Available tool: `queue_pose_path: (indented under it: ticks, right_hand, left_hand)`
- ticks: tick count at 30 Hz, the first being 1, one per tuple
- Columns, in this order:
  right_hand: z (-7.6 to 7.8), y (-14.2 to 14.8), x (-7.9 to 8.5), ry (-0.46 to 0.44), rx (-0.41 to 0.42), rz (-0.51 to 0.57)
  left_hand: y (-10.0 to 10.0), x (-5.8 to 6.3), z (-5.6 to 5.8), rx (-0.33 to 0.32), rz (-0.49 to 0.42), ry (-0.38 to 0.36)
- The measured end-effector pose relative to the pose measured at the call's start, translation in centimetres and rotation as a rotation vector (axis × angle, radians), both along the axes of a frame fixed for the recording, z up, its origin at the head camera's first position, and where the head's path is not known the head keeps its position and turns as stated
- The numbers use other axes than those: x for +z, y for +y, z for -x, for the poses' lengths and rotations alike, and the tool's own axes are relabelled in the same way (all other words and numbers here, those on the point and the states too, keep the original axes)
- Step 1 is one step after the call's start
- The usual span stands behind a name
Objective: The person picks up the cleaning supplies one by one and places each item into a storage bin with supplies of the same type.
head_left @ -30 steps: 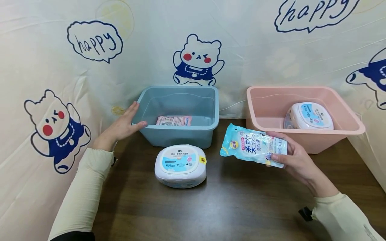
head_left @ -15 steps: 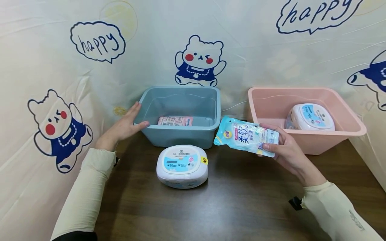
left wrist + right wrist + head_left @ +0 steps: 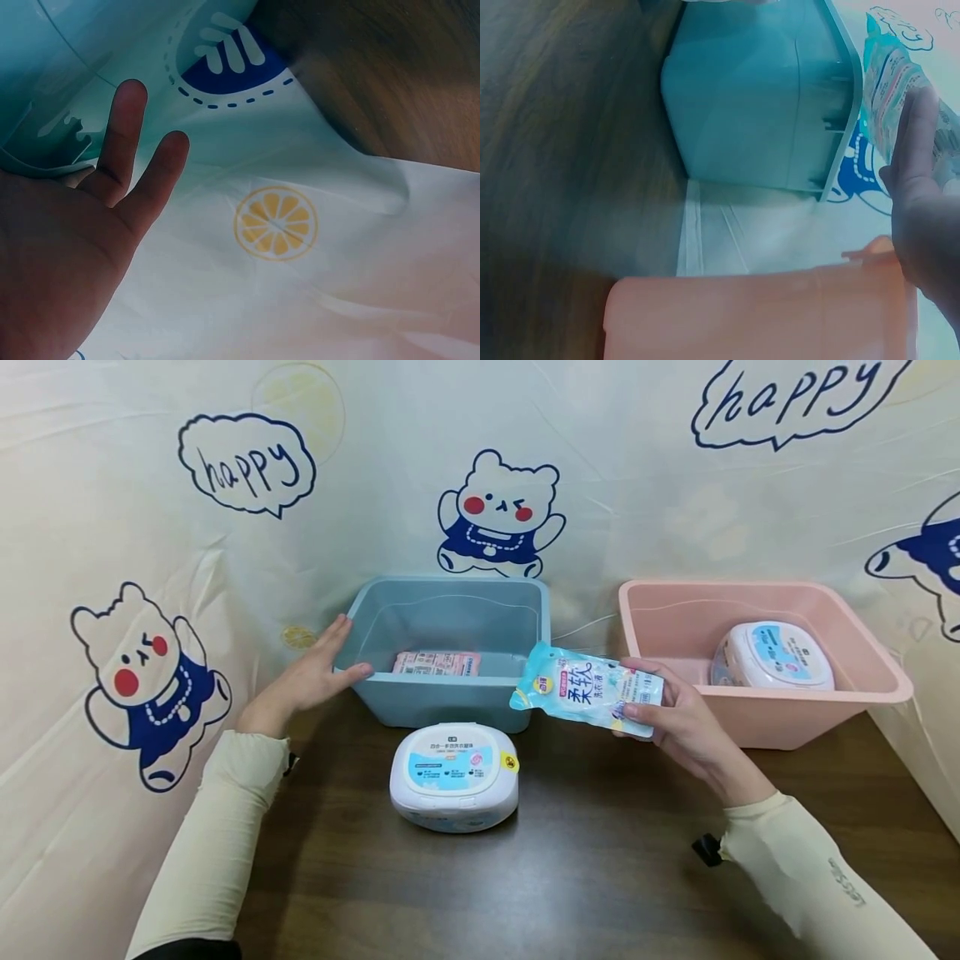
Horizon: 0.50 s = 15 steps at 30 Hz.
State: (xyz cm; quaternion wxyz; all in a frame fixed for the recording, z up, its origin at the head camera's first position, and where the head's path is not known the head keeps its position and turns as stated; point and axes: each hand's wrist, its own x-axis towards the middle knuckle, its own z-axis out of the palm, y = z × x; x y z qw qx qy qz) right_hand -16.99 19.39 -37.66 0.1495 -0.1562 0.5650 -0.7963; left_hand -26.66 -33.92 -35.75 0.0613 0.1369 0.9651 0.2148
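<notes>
My right hand (image 3: 686, 731) pinches one end of a light-blue laundry detergent pouch (image 3: 581, 689), thumb on the printed face. The pouch hangs above the table between the two bins, its free end in front of the blue bin's right corner. In the right wrist view the pouch (image 3: 889, 94) shows beside the fingers. My left hand (image 3: 296, 685) rests against the left rim of the blue bin (image 3: 450, 702), fingers extended. A pink printed packet (image 3: 437, 663) lies inside that bin, partly hidden by the front wall.
A white lidded tub (image 3: 453, 777) with a blue label stands on the brown table (image 3: 487, 893) before the blue bin. The pink bin (image 3: 795, 714) at right holds a similar white tub (image 3: 776, 656). Behind the bins hangs a printed cloth (image 3: 382, 510).
My right hand has carried the detergent pouch leftward and slightly up, from in front of the pink bin towards the blue bin. The left hand has stayed at the blue bin's rim.
</notes>
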Motion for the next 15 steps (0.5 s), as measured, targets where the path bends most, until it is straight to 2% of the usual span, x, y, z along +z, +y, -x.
queue_pose_path:
  ticks: [6, 15]
  right_hand:
    - [0.7, -1.2, 0.2, -0.021, -0.023, -0.013]
    - [1.6, -2.6, 0.2, -0.053, -0.024, 0.032]
  left_hand:
    - [0.1, 0.0, 0.0, 0.006, -0.003, -0.003]
    - [0.1, -0.1, -0.1, 0.019, -0.005, -0.006]
